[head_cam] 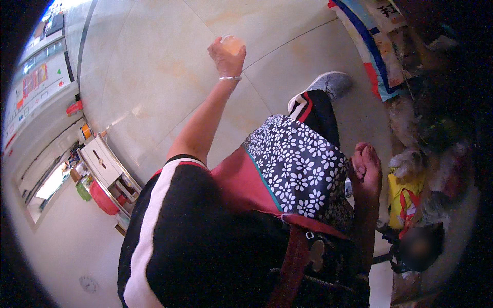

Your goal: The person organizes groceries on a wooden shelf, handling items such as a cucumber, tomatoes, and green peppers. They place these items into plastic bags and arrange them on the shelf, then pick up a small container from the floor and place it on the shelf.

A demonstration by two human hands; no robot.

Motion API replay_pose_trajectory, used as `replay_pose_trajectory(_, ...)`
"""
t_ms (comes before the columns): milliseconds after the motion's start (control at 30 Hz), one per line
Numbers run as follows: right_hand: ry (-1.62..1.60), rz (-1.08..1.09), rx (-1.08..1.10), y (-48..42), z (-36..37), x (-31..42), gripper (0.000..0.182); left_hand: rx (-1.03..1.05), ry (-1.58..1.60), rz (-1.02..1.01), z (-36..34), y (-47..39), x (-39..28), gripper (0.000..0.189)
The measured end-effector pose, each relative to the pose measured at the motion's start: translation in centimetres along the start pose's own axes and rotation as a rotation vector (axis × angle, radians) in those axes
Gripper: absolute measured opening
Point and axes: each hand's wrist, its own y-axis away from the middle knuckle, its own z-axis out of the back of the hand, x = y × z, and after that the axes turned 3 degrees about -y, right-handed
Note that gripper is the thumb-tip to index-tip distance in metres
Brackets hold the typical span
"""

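Observation:
My left hand (228, 57) stretches out over the tiled floor and is closed around a small, clear round container (232, 44) with pale orange contents. Its fingers hide part of the container's sides. On that wrist is a silver bangle (230, 78). At my right side, my right hand (365, 169) hangs beside the apron with its fingers loosely curled, and nothing shows in it. A dark apron with white flowers (298, 165) covers my front. One grey shoe (334, 84) stands on the floor beyond it.
Pale floor tiles (161, 73) spread ahead. At left are a white drawer cabinet (101, 159), a red basin (103, 198) and a white surface with stickers (38, 88). Along the right lie a printed sheet (379, 50), a yellow bag (400, 200) and dim clutter. A clock (88, 284) hangs lower left.

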Motion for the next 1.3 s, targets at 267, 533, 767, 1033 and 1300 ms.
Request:
replay_pose_trajectory(267,0.105,0.014,-0.513,8.2,3.9,0.7,0.014,0.106,0.199,-0.002,6.7,-1.8,-9.3,0.065)
replay_pose_trajectory(533,1.180,0.575,-0.748,23.2,9.9,-6.6,0.017,0.126,0.136,-0.365,14.4,-4.3,-11.1,0.063)
replay_pose_trajectory(767,1.393,0.909,-0.735,23.6,14.2,-14.0,0.018,0.223,0.359,-0.368,24.4,-5.6,-16.6,0.062)
replay_pose_trajectory(1033,1.277,1.001,-0.787,22.7,6.6,-11.4,0.013,0.233,0.540,-0.484,34.4,-6.9,-18.6,0.059)
replay_pose_trajectory(1300,1.269,1.133,-0.815,22.9,5.3,-11.3,0.015,0.292,0.444,-0.565,41.5,-7.6,-18.8,0.056)
